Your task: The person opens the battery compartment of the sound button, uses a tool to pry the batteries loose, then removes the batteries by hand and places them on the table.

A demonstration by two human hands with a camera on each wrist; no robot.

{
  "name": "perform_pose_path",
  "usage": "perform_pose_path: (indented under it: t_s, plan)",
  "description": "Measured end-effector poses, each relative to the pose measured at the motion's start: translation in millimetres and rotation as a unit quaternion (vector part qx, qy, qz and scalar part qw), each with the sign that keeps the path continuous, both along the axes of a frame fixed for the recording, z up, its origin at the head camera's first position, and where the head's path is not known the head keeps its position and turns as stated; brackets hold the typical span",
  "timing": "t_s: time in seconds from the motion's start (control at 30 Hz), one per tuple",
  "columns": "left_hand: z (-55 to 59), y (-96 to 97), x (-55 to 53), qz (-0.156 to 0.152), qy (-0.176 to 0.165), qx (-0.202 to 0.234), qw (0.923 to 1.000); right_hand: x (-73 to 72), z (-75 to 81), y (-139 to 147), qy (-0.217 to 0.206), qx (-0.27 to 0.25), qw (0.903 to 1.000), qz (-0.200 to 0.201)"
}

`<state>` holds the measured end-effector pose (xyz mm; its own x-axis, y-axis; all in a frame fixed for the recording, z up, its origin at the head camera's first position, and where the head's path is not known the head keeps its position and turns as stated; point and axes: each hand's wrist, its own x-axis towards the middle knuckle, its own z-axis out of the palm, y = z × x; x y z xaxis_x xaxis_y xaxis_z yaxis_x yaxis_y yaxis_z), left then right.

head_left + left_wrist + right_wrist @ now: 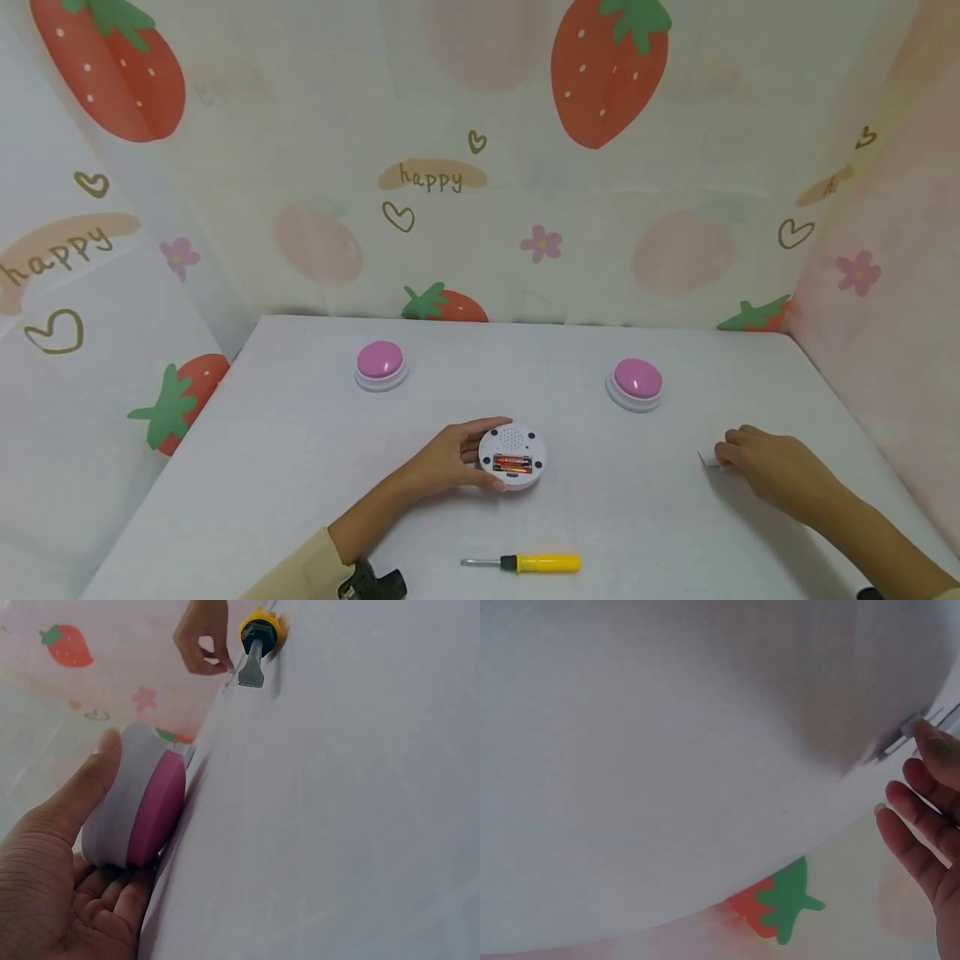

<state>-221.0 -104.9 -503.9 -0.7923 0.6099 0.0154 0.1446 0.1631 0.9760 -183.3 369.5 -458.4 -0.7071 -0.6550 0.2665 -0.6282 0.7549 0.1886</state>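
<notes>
My left hand (447,457) grips a round white push-button light (528,450) by its rim, thumb on the near side and fingers round the far side. Its underside faces up, showing speaker holes, dark screws or feet and an uncovered compartment with orange batteries (513,464). In the left wrist view its pink dome (159,810) points down at the table. Off to the right, my right hand (783,475) pinches a small flat white piece (707,458), like a battery cover, low over the tabletop. In the right wrist view that piece is between thumb and fingertips, partly hidden.
A flat-bladed screwdriver (546,563) with a yellow handle lies near the front. Two more pink-domed buttons stand dome up at the back, a left one (381,362) and a right one (637,382). Strawberry-printed sheeting (517,192) walls the white table (300,467) behind and at both sides.
</notes>
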Motion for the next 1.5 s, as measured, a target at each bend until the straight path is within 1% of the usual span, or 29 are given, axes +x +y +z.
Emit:
perform_pose_path:
  t_s: [0.1,0.23,0.43,0.6,0.8,0.93,1.03,1.17,1.23,1.3,1.43,1.5]
  plan:
    - [-0.2,-0.3,0.6,-0.003,0.000,0.000,1.0000,5.4,6.9,-7.8,-0.016,0.007,0.9997,-0.015]
    - [-2.3,-0.8,0.4,-0.007,0.001,0.001,1.0000,12.8,18.2,-23.2,-0.022,0.000,0.9996,-0.019]
    - [-9.1,-1.9,1.8,-0.005,-0.006,0.006,1.0000,19.3,26.8,-42.2,0.000,-0.010,0.9999,0.000]
    - [-10.5,-2.1,3.7,0.000,-0.012,0.005,0.9999,26.3,31.9,-58.9,0.016,-0.011,0.9997,0.017]
    - [-10.3,-0.7,2.6,-0.001,-0.009,0.012,0.9999,35.7,33.5,-79.0,0.017,-0.030,0.9986,0.040]
    - [-9.3,-1.6,2.1,-0.005,-0.009,0.015,0.9998,41.5,33.9,-94.0,0.002,-0.041,0.9974,0.059]
    - [-7.6,-3.2,1.8,-0.001,-0.009,0.016,0.9998,44.1,34.4,-106.0,-0.020,-0.036,0.9973,0.061]
    - [-5.4,-3.5,0.3,0.003,-0.003,0.012,0.9999,49.3,35.6,-120.9,-0.060,-0.017,0.9971,0.042]
    - [-4.8,-2.5,-0.5,0.001,-0.001,0.009,1.0000,52.1,35.6,-127.4,-0.076,-0.011,0.9963,0.040]
    - [-4.7,-1.5,-1.2,-0.001,0.000,0.008,1.0000,54.4,35.3,-134.1,-0.079,-0.009,0.9956,0.049]
    - [-5.0,-0.8,-2.2,0.000,-0.001,0.008,1.0000,57.3,33.5,-146.9,-0.055,-0.021,0.9947,0.084]
    - [-5.0,-0.8,-2.8,0.000,-0.001,0.008,1.0000,58.1,33.6,-153.3,-0.058,-0.024,0.9936,0.094]
